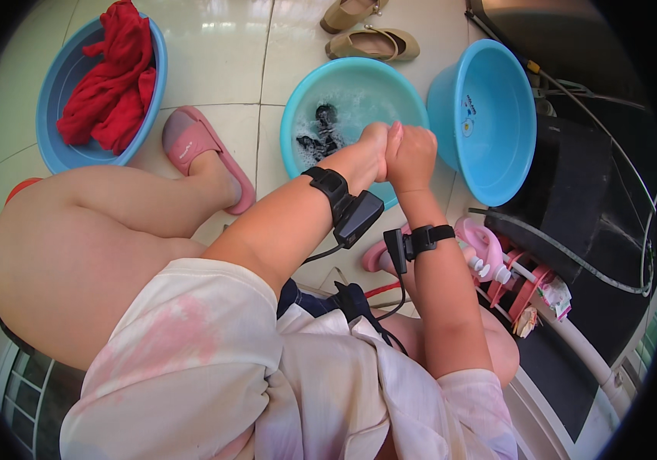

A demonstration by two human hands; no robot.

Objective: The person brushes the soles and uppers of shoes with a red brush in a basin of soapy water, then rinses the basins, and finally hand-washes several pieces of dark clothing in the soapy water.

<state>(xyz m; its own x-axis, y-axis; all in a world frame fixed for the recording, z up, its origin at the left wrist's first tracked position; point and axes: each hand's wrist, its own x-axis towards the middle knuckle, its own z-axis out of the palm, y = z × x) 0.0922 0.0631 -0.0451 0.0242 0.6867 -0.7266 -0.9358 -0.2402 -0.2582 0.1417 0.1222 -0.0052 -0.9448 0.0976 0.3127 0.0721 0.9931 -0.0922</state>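
My left hand and my right hand are pressed together as closed fists over the near right rim of a teal basin. The basin holds foamy water, and a dark cloth lies in it to the left of my hands. Nothing shows between my fingers; whatever is inside them is hidden. Each wrist wears a black strap with a small black device and a cable.
A blue basin with a red cloth sits at the far left. A light blue basin leans tilted on the right. My foot is in a pink slipper. Tan shoes lie beyond. A pink hose fitting, white pipe and black cables crowd the right.
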